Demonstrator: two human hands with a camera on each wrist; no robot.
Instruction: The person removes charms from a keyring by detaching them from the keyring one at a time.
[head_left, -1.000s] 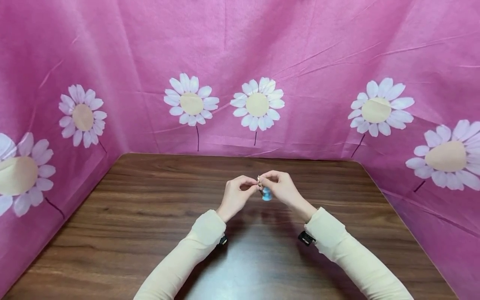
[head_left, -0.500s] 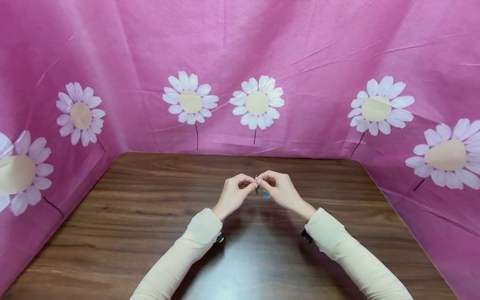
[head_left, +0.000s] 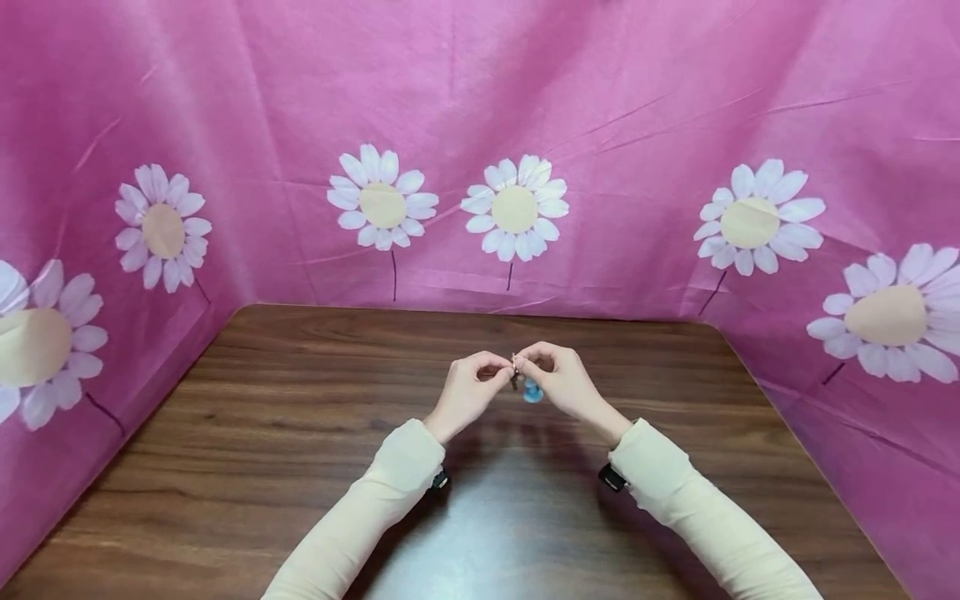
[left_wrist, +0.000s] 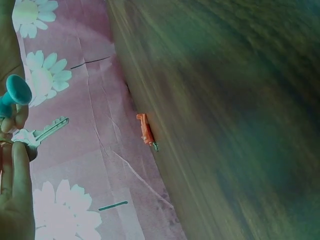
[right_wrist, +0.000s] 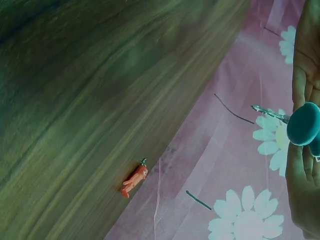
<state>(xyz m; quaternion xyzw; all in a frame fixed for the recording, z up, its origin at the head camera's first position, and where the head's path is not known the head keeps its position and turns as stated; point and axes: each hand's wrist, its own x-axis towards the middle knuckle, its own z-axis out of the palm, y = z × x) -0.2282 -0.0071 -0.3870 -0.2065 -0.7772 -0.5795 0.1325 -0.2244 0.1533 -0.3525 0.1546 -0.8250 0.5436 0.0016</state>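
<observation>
1. Noted a pink flower-printed curtain point(head_left: 450, 67), standing behind the work and along both sides.
2. Recorded below it a brown wood-grain table point(head_left: 225, 467), reaching back to the foot of the curtain.
3. Observed the left hand point(head_left: 465, 396) above the table, turned inward, pinching a key point(left_wrist: 39, 136) by its head between thumb and finger.
4. Observed the right hand point(head_left: 566, 383) opposite, also turned inward, pinching at a ring point(head_left: 515, 359), with fingertips just beside those of the left. Unable to tell the exact hold, owing to cover from its own fingers.
5. Logged an orange figure point(left_wrist: 145, 129) in both wrist views, lying on the table near the curtain, well apart from either hand. Not made out in the head view.
6. Logged a blue charm point(head_left: 532, 392) hanging beneath the right fingertips, just to the right of the key.
7. Located the key at and below the left fingertips, so nearer the left hand. Read its long axis as steep, head uppermost, toothed blade pointing down toward the table, across the inward line of the fingers.
8. Located the ring between both sets of fingertips, at the key's head. Judged to join key and charm; unable to confirm.
</observation>
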